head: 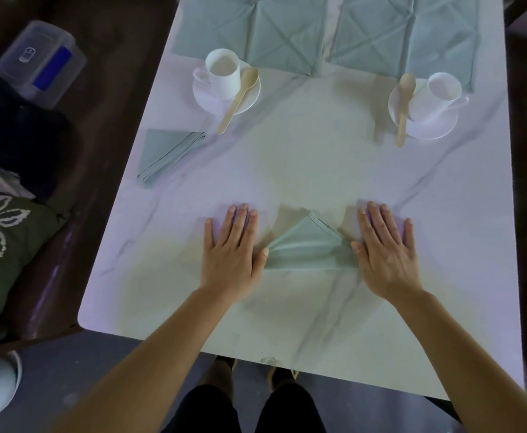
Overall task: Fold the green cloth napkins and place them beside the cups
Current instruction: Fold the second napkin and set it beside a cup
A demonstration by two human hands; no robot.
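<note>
Head view: a green napkin (309,250), folded into a triangle, lies on the table (302,170) near its front edge, between the two hands. Its long edge runs left to right and its tip points away, toward the cups. The left hand (229,245) and right hand (387,251) lie flat with straight fingers, holding nothing, each thumb touching a napkin corner. The right cup (440,92), far ahead, has no folded napkin beside it and is the likely goal. The right hand is nearer it.

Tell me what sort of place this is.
Probably a home dining area: a white marble-patterned table carries white ceramic cups, left and right, on saucers with pale wooden spoons, green cloth napkins lie on it, and a dark green flower-print cushion sits beside it.
</note>
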